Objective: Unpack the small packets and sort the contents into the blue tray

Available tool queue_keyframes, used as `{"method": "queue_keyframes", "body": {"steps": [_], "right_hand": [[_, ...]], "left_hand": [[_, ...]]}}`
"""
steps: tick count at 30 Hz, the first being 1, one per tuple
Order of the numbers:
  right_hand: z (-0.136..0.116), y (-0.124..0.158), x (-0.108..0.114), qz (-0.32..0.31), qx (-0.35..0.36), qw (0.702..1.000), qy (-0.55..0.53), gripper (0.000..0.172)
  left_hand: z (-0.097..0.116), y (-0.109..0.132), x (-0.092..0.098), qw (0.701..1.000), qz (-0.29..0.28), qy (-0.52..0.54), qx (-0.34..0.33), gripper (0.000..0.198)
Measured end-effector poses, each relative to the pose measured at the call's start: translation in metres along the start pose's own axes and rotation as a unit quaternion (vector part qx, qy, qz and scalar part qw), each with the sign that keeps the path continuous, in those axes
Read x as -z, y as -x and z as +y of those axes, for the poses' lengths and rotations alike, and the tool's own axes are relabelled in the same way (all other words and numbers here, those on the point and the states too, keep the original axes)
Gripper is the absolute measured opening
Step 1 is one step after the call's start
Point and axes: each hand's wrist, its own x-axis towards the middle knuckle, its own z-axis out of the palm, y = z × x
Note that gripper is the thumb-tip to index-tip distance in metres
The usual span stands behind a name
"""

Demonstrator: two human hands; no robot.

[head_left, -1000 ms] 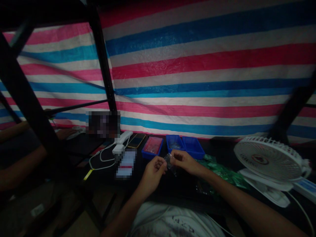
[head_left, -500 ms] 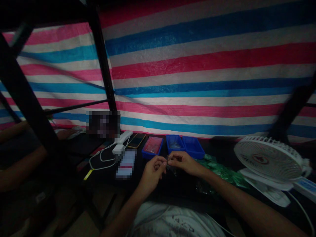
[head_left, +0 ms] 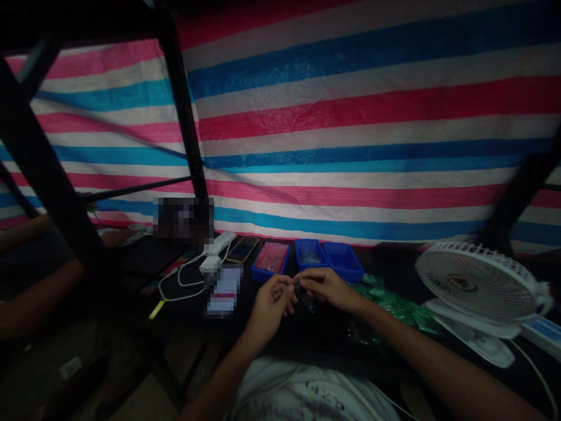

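Note:
My left hand point(head_left: 270, 304) and my right hand point(head_left: 328, 287) meet above the dark table, fingertips pinched together. Between them hangs a small clear plastic bag point(head_left: 305, 299), held by both hands at its top edge. What is inside the bag is too dark to make out. Just behind my hands stand a blue tray with red contents point(head_left: 270, 261) and two more blue trays point(head_left: 329, 259).
A white desk fan point(head_left: 477, 286) lies tilted at the right. Green packets point(head_left: 397, 307) are heaped beside my right forearm. A phone point(head_left: 242, 249), a white charger with cable point(head_left: 210, 263) sit at the left. Another person's arms point(head_left: 30, 292) rest far left behind a black frame post point(head_left: 39, 169).
My hands have drawn closer together and the bag has dropped slightly, now pinched between both sets of fingertips instead of held mainly by the right hand.

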Motion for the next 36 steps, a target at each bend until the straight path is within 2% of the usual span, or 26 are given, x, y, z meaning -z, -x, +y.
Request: {"method": "queue_keyframes", "body": {"steps": [9, 16, 25, 32, 36], "right_hand": [[-0.004, -0.005, 0.004, 0.027, 0.017, 0.998, -0.047, 0.024], [-0.006, -0.004, 0.003, 0.042, 0.026, 0.998, -0.025, 0.027], [-0.004, -0.002, 0.001, 0.040, 0.033, 0.997, -0.058, 0.043], [-0.004, -0.003, 0.000, 0.027, 0.040, 0.997, -0.053, 0.034], [-0.003, -0.004, 0.000, 0.038, 0.040, 0.996, -0.066, 0.033]], "left_hand": [[0.003, 0.002, 0.000, 1.000, 0.008, -0.002, -0.001, 0.029], [0.005, 0.001, 0.001, 0.998, 0.004, -0.058, 0.006, 0.039], [-0.001, 0.000, 0.002, 0.998, 0.002, -0.055, 0.005, 0.025], [-0.004, -0.001, 0.001, 0.999, 0.019, -0.011, 0.023, 0.030], [-0.006, 0.000, 0.000, 0.999, -0.015, -0.017, 0.030, 0.025]]}}
